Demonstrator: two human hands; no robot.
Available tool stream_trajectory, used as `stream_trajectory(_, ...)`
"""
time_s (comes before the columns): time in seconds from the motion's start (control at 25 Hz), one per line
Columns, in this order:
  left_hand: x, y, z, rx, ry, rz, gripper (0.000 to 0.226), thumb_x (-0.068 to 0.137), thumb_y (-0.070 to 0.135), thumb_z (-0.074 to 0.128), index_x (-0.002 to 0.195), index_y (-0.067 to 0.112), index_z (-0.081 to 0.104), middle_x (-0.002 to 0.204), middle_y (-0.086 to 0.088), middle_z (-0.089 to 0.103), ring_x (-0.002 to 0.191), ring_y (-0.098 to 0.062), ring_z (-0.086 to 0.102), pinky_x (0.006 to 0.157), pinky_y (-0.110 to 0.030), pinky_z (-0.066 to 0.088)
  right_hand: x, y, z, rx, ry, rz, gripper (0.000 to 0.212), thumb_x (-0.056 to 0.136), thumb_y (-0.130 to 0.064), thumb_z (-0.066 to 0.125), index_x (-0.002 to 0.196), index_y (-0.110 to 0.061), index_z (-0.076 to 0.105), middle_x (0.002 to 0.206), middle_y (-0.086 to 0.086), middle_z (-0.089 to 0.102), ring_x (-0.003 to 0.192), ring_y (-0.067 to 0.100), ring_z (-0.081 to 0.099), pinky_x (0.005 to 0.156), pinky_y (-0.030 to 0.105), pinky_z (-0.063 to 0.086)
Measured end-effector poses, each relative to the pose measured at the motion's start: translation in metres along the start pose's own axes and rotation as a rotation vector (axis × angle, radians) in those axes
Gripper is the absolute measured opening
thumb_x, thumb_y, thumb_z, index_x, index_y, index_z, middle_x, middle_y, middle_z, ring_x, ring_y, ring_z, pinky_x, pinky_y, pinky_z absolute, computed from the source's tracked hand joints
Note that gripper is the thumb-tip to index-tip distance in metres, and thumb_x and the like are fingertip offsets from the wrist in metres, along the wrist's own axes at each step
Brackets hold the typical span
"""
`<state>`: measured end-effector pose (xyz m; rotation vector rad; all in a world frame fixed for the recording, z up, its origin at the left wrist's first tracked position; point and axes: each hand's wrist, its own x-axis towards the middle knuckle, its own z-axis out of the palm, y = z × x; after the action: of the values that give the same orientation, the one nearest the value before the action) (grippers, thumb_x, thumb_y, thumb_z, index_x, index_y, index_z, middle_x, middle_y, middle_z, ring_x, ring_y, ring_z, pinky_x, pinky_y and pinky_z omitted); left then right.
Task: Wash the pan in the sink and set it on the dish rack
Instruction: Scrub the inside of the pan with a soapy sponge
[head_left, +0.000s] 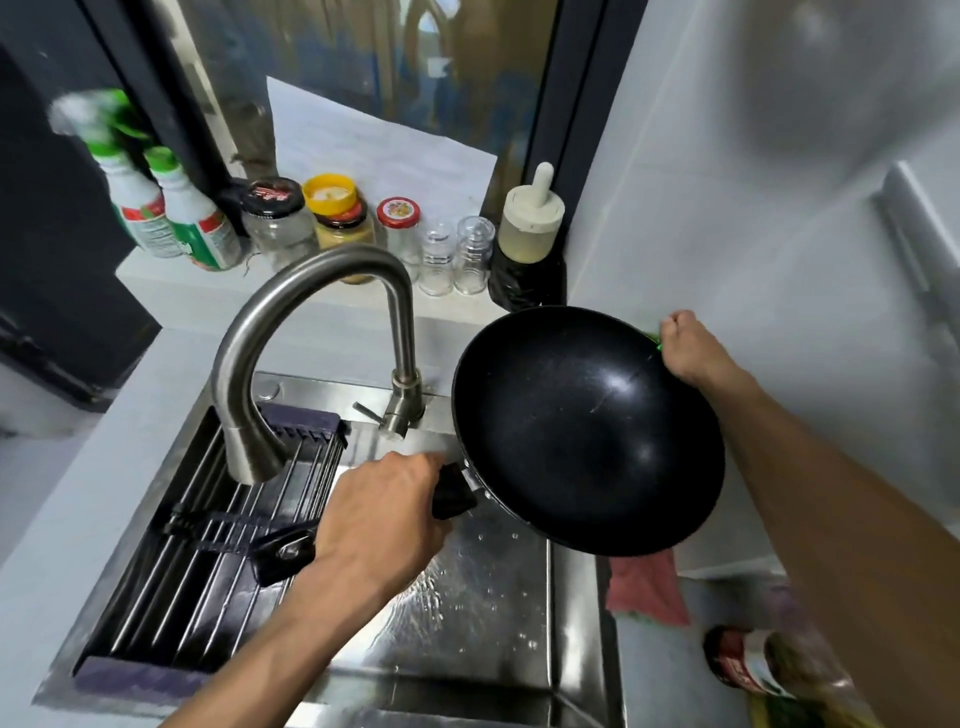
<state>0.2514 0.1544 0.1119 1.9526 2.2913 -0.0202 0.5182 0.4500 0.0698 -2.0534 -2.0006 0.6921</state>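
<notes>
At nine o'clock the dish rack (208, 525) is lying across the left half of the sink (582, 649), its bars bare except for a dark object near the left wrist, so the setting-down step is not yet done. The faucet (311, 332) is arching over the rack, and I cannot tell whether water is running; drops are sitting on the sink floor.

Moving towards the centre, the left hand (384, 525) is curling its fingers round the pan's black handle (452, 493), with the far end of that handle poking out behind the wrist at about eight o'clock.

The pan (587, 431) is hanging above the right side of the sink, tilted with its dark inside facing the camera. Its long axis is running from the handle at eight o'clock up to the far rim at two o'clock.

At that far rim the right hand (685, 348) is bunching its fingers against the edge, pinching something green (655, 340), probably a scrubber.

Judging by this, washing is appearing to be under way or nearly finished, and the move onto the rack is remaining.
</notes>
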Motion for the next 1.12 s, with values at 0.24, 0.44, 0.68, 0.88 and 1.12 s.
stream_trajectory(0.24, 0.001, -0.003, -0.003, 0.012, -0.025, -0.027, 0.037, 0.075, 0.048, 0.068, 0.106, 0.029, 0.059, 0.097, -0.001, 0.070, 0.090, -0.024, 0.067, 0.071, -0.033, 0.048, 0.001, 0.011, 0.004, -0.018, 0.022, -0.044, 0.045, 0.108, -0.038, 0.026, 0.132, -0.005, 0.045, 0.140, 0.023, 0.048, 0.125, 0.038, 0.051, 0.103, 0.043, 0.038)
stream_trajectory(0.44, -0.003, -0.002, -0.003, -0.022, -0.019, -0.038, 0.041, 0.075, 0.048, 0.069, 0.111, 0.031, 0.058, 0.098, -0.002, 0.070, 0.090, -0.026, 0.067, 0.070, -0.033, 0.046, 0.005, 0.007, -0.003, -0.032, 0.005, -0.043, 0.047, 0.107, -0.040, 0.025, 0.137, -0.008, 0.044, 0.146, 0.020, 0.044, 0.130, 0.037, 0.048, 0.107, 0.043, 0.035)
stream_trajectory(0.68, -0.008, -0.007, 0.004, -0.031, -0.036, -0.078, 0.040, 0.073, 0.052, 0.069, 0.104, 0.028, 0.060, 0.097, -0.002, 0.071, 0.091, -0.027, 0.066, 0.069, -0.033, 0.047, 0.004, 0.009, 0.006, 0.014, -0.015, 0.000, 0.047, 0.106, -0.041, 0.026, 0.139, -0.010, 0.040, 0.148, 0.021, 0.042, 0.131, 0.038, 0.046, 0.111, 0.044, 0.034)
stream_trajectory(0.88, -0.033, -0.026, 0.018, -0.031, -0.044, -0.069, 0.038, 0.074, 0.054, 0.069, 0.101, 0.028, 0.060, 0.095, 0.001, 0.071, 0.090, -0.024, 0.067, 0.067, -0.032, 0.045, -0.044, -0.011, 0.001, -0.067, 0.233, -0.166, 0.050, 0.107, -0.038, 0.033, 0.145, -0.007, 0.040, 0.151, 0.017, 0.038, 0.136, 0.039, 0.037, 0.112, 0.049, 0.032)
stream_trajectory(1.12, -0.089, -0.065, 0.057, -0.098, -0.152, -0.083, 0.040, 0.072, 0.052, 0.072, 0.103, 0.030, 0.059, 0.092, 0.001, 0.073, 0.086, -0.022, 0.069, 0.068, -0.033, 0.051, -0.174, -0.082, 0.075, 0.314, 0.326, -0.393, 0.024, 0.092, -0.021, 0.057, 0.105, -0.008, 0.072, 0.095, 0.004, 0.072, 0.090, 0.019, 0.065, 0.084, 0.030, 0.047)
